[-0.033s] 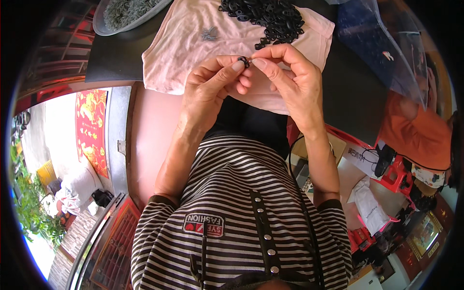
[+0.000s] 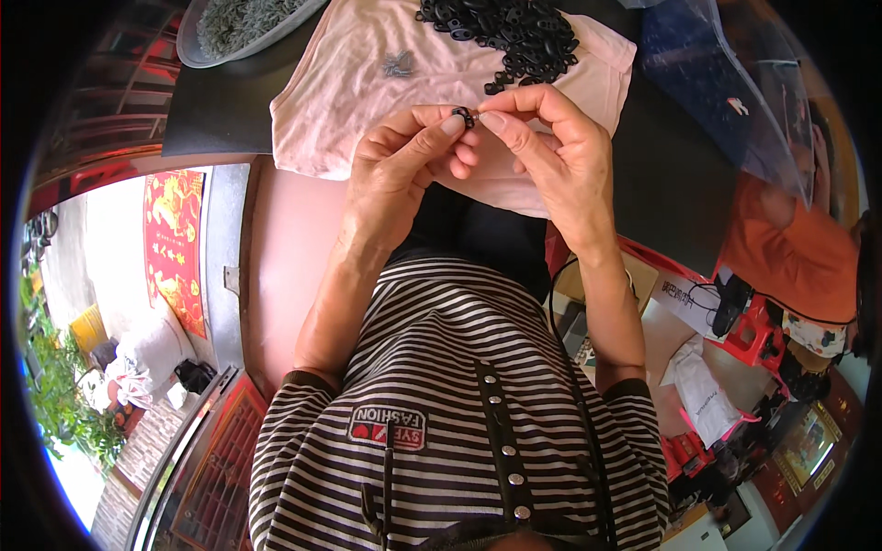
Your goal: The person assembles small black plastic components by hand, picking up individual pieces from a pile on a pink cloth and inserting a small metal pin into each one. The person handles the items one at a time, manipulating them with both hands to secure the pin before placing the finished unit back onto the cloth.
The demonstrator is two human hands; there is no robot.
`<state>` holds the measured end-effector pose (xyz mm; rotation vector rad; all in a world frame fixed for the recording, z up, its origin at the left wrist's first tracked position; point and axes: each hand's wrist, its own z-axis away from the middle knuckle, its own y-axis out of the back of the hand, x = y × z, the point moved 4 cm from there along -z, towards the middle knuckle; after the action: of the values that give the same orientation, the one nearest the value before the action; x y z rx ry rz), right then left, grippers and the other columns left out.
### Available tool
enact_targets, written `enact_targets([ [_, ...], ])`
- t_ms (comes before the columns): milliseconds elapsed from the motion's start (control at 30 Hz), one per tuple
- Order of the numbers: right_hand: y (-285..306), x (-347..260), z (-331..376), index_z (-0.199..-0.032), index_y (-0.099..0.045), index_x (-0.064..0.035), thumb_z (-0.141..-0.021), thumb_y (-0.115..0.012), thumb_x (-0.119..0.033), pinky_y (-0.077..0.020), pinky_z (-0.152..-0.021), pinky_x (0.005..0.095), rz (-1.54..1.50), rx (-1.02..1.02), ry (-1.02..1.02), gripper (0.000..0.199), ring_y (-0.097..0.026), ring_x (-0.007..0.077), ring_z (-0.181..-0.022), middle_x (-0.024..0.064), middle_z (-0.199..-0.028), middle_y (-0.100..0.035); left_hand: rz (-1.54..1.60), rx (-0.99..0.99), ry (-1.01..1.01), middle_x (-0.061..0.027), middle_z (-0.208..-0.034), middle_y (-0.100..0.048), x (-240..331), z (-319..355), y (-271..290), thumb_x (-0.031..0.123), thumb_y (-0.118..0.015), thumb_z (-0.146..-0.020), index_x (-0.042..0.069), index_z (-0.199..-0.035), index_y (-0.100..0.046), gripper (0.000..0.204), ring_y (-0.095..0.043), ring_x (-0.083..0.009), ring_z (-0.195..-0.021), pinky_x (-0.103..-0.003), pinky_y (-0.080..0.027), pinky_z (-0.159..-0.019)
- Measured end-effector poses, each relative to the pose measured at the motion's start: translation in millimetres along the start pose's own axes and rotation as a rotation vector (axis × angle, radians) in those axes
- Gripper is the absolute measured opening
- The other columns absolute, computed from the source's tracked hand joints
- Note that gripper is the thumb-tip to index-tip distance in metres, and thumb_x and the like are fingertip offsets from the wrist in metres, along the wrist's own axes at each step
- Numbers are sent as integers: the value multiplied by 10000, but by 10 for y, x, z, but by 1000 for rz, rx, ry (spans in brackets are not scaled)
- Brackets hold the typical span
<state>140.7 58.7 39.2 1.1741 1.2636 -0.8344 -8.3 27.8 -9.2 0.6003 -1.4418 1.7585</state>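
Observation:
My left hand (image 2: pixel 404 151) pinches a small black plastic part (image 2: pixel 464 117) with a hole in it between thumb and forefinger. Close against its right side, the thumb and forefinger of my right hand (image 2: pixel 556 147) are pressed together on a tiny metallic piece, mostly hidden by the fingertips. Both hands are above the near part of a pale pink cloth (image 2: pixel 322 110). Beyond them on the cloth lies a heap of similar black plastic parts (image 2: pixel 514 41). A little pile of small grey metal pieces (image 2: pixel 398 63) rests left of that heap.
A pale bowl (image 2: pixel 191 46) full of small grey pieces (image 2: pixel 243 23) stands at the far left of the dark table (image 2: pixel 216 115). Clear plastic sheeting (image 2: pixel 735 83) covers something blue at the right. Past the table's right side is a person in an orange sleeve (image 2: pixel 790 248).

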Motion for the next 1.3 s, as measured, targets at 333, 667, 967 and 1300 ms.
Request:
enact_targets([
  [333, -10, -14, 35, -927, -637, 11, -871, -632, -61, -496, -642, 214, -36, 31, -11, 91, -622, 83, -708, 46, -803, -671, -8, -6, -18, -94, -853, -670, -2, 6, -8, 116, -586, -916, -28, -972, -632, 162, -627, -120, -700, -229, -512, -643],
  [667, -37, 33, 141, -923, -630, 5, -868, -626, -25, -514, -609, 214, 46, 75, 17, 63, -625, 77, -686, 46, -797, -663, -60, 18, -11, -85, -839, -673, -45, 31, -27, 120, -614, -902, -27, -969, -637, 163, -627, -119, -691, -229, -514, -639],
  [967, 25, 135, 222, -956, -625, 18, -880, -615, -30, -549, -613, 220, -119, 98, -30, 90, -646, 87, -719, 50, -848, -666, -140, -20, 16, -65, -800, -666, -95, -5, -129, 140, -615, -905, -19, -969, -639, 173, -611, -109, -671, -224, -512, -640],
  [1300, 99, 72, 170, -984, -632, 1, -876, -621, -31, -534, -604, 200, -112, 103, -29, 113, -645, 75, -743, 40, -856, -681, -112, -40, 7, -79, -820, -664, 0, -51, -203, 128, -610, -907, -36, -982, -635, 183, -610, -114, -683, -230, -505, -634],
])
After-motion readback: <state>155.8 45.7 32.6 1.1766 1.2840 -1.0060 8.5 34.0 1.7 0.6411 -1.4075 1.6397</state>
